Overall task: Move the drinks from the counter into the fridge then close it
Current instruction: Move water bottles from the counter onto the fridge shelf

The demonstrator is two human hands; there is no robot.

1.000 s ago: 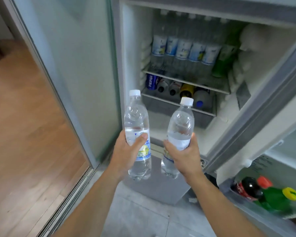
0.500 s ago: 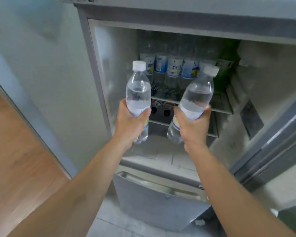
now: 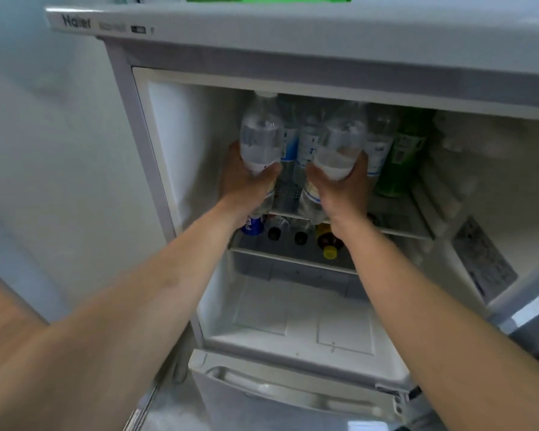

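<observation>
The left hand (image 3: 246,185) grips a water bottle (image 3: 261,141) and the right hand (image 3: 343,188) grips a second bottle (image 3: 339,144), both held upright inside the open fridge (image 3: 181,169) over its upper shelf (image 3: 399,219).

One head-worn wide-angle view looks forward and slightly down from close in front of the open fridge (image 3: 181,169). Its top edge runs along 12 o'clock, its lower drawer (image 3: 293,396) sits at 6, and both forearms reach in from 6 toward centre.
</observation>
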